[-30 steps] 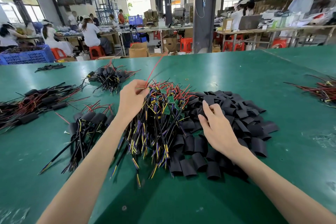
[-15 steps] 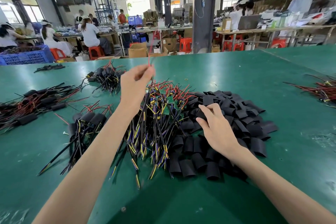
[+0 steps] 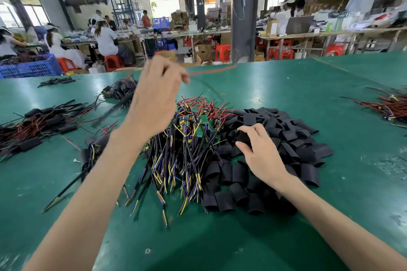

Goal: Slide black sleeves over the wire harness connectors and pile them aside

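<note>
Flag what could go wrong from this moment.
1. The left hand holds one red wire above the tangled harness pile; neighbouring harnesses may snag and drag along.
2. The right hand pinches a black sleeve among the loose sleeve heap; it might pick up two.

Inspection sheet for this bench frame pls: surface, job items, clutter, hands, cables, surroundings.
Surface: green table, scuffed at right.
Job's things: unsleeved harness pile centre; loose sleeve pile to its right; sleeved harnesses heaped at left.
Clutter: extra wire bundle at far right edge.
Grippers: left hand above the pile, fingers pinching a red wire; right hand pinching one black sleeve.
Cables: red wire trails rightward from left hand, blurred.
Surroundings: workers seated at benches behind; blue crate, red stools.
</note>
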A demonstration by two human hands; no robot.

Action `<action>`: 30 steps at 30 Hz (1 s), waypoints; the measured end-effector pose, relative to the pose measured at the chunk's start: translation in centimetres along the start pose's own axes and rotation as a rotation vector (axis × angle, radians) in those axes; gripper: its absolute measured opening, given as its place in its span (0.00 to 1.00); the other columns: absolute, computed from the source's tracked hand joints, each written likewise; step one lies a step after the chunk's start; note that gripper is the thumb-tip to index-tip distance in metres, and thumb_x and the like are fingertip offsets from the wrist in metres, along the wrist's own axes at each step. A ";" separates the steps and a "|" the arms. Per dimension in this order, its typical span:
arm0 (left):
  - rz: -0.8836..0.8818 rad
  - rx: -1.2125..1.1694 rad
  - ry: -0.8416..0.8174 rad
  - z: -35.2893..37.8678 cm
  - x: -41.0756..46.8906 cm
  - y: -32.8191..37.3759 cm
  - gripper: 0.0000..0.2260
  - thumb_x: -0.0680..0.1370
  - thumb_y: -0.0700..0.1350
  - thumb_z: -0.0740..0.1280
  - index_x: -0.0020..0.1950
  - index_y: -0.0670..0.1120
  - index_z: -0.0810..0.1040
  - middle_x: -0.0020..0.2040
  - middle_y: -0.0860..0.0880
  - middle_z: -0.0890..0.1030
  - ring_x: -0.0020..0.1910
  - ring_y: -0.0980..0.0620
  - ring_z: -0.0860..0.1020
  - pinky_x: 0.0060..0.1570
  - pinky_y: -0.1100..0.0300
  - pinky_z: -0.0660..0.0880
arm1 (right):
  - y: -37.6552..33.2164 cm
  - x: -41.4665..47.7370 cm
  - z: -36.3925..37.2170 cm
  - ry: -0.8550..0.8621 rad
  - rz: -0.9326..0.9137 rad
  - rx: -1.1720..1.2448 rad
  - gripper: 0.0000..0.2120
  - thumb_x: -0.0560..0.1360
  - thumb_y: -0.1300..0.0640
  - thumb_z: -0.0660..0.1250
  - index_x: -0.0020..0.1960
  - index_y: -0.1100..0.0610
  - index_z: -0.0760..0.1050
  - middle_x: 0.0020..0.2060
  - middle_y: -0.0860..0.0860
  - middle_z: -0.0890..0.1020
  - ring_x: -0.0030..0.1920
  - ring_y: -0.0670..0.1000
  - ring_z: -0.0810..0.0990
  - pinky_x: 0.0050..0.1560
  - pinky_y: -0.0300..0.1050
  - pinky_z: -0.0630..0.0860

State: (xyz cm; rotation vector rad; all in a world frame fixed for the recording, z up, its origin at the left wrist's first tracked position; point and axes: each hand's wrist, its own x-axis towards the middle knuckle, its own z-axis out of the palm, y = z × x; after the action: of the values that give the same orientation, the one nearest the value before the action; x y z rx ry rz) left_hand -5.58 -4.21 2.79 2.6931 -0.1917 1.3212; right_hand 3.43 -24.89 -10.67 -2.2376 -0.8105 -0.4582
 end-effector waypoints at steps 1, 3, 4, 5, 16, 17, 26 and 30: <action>0.000 0.022 -0.042 1.0 -1.3 -0.3 0.09 0.80 0.35 0.58 0.49 0.38 0.78 0.50 0.41 0.72 0.52 0.43 0.70 0.56 0.48 0.68 | 0.1 0.0 0.0 0.004 0.008 0.009 0.15 0.77 0.58 0.65 0.62 0.59 0.71 0.52 0.52 0.70 0.39 0.49 0.66 0.41 0.40 0.59; -0.021 0.013 -0.090 2.8 -3.8 -1.1 0.08 0.80 0.36 0.61 0.47 0.38 0.79 0.47 0.41 0.74 0.49 0.40 0.71 0.52 0.44 0.69 | 0.1 0.1 0.1 0.006 0.025 0.031 0.15 0.76 0.59 0.66 0.62 0.58 0.72 0.52 0.52 0.71 0.41 0.50 0.69 0.42 0.39 0.60; -0.048 -0.026 -0.100 3.6 -4.9 -1.4 0.08 0.80 0.37 0.61 0.47 0.38 0.80 0.46 0.41 0.75 0.48 0.40 0.71 0.51 0.45 0.68 | 0.2 0.2 0.1 0.001 0.036 0.050 0.15 0.76 0.59 0.67 0.62 0.58 0.72 0.52 0.51 0.72 0.44 0.51 0.71 0.43 0.39 0.61; -0.083 -0.077 -0.100 4.2 -5.9 -1.6 0.09 0.80 0.38 0.61 0.47 0.38 0.80 0.46 0.42 0.75 0.47 0.41 0.71 0.52 0.48 0.67 | 0.3 0.2 0.1 -0.004 0.045 0.071 0.15 0.75 0.59 0.67 0.61 0.58 0.73 0.53 0.52 0.74 0.47 0.52 0.73 0.46 0.39 0.63; -0.265 -0.390 -0.038 5.4 -9.0 0.1 0.10 0.79 0.40 0.60 0.47 0.41 0.81 0.46 0.47 0.73 0.49 0.46 0.71 0.54 0.49 0.68 | -0.6 0.1 0.1 0.001 0.112 0.232 0.16 0.67 0.60 0.76 0.53 0.56 0.80 0.45 0.46 0.80 0.43 0.45 0.75 0.46 0.20 0.63; -0.260 -0.402 -0.036 5.4 -9.0 0.2 0.10 0.79 0.39 0.60 0.47 0.40 0.81 0.46 0.47 0.73 0.49 0.48 0.70 0.54 0.47 0.68 | -0.6 0.1 0.0 0.005 0.116 0.246 0.16 0.67 0.61 0.76 0.54 0.56 0.80 0.45 0.46 0.81 0.43 0.45 0.75 0.46 0.20 0.64; -0.239 -0.412 -0.068 5.8 -9.6 0.1 0.10 0.79 0.40 0.60 0.47 0.41 0.81 0.46 0.48 0.74 0.50 0.47 0.72 0.54 0.52 0.68 | -0.6 -0.1 -0.5 0.053 0.141 0.325 0.16 0.66 0.63 0.76 0.53 0.55 0.80 0.44 0.43 0.80 0.42 0.29 0.73 0.45 0.20 0.65; -0.166 -0.265 -0.123 6.0 -9.8 0.0 0.09 0.78 0.40 0.61 0.48 0.40 0.81 0.45 0.45 0.77 0.46 0.44 0.73 0.50 0.56 0.63 | -0.6 -0.1 -0.6 0.078 0.148 0.358 0.16 0.66 0.63 0.76 0.53 0.54 0.80 0.42 0.40 0.79 0.43 0.29 0.74 0.45 0.20 0.65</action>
State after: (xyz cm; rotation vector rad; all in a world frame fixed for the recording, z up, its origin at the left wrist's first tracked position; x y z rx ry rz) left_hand -6.89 -4.76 -8.65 2.5051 -0.1409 1.0078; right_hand 2.90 -25.10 -10.01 -1.9183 -0.6255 -0.3006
